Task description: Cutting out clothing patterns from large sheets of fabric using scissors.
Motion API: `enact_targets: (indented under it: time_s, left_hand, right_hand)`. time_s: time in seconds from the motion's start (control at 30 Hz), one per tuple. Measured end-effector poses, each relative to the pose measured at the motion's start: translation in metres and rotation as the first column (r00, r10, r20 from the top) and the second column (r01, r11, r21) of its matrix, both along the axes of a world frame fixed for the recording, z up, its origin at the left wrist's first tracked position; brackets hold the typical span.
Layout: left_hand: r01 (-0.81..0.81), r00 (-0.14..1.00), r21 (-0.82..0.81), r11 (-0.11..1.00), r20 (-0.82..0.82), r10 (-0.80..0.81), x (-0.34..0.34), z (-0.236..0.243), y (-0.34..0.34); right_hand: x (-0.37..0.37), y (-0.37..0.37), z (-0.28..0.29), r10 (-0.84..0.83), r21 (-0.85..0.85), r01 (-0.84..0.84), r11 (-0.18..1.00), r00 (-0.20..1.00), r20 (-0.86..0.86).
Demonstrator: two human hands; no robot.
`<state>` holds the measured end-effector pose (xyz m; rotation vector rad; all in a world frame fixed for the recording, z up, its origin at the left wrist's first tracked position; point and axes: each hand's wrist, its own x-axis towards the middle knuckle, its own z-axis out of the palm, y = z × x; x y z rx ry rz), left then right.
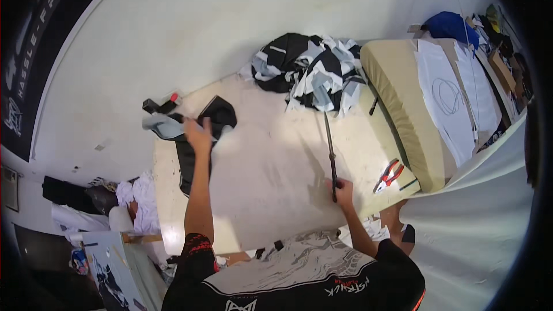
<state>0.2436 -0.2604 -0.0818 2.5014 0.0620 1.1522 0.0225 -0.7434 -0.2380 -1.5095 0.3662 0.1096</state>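
At the left of the pale table (pixel 265 173), my left hand (pixel 199 137) is closed on a piece of grey cloth (pixel 164 126), its edge curling up off the table. Black fabric (pixel 222 115) lies beside and behind that hand, and more black fabric (pixel 186 164) spreads below it. My right hand (pixel 342 191), near the table's front right, grips the lower end of a long, thin dark rod (pixel 330 147). The rod points away from me toward a heap of black, grey and white cloth pieces (pixel 317 72); its exact kind cannot be made out.
Pliers with red handles (pixel 393 171) lie right of my right hand. A beige padded block (pixel 397 109) borders the table on the right, with white sheets (pixel 440 89) on top. A small black box (pixel 151 106) stands by the wall. White cloth (pixel 144 198) hangs at the left.
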Motion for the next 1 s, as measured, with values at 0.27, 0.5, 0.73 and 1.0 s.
enact_targets:
  time_s: [0.27,0.5,0.73,1.0]
  left_hand:
    - [0.595,0.77,-0.023,0.803,-0.271,-0.578,0.133,-0.032,-0.281]
    - [0.469,0.827,0.326,0.821,-0.488,-0.279,0.217,-0.045,-0.371]
    - [0.601,0.757,-0.144,0.786,-0.214,-0.618,0.244,0.045,-0.363]
    - [0.671,0.647,-0.519,0.53,0.06,-0.76,0.151,0.254,-0.313]
  right_hand:
    - [-0.003,0.021,-0.05,-0.247,0.12,0.23,0.966,0.957,0.151]
    - [-0.005,0.029,-0.042,-0.401,-0.009,0.416,0.91,0.883,0.245]
    - [0.002,0.027,-0.051,-0.404,-0.002,0.414,0.91,0.89,0.214]
    - [0.069,0.072,0.063,-0.57,0.16,0.547,0.822,0.774,0.276]
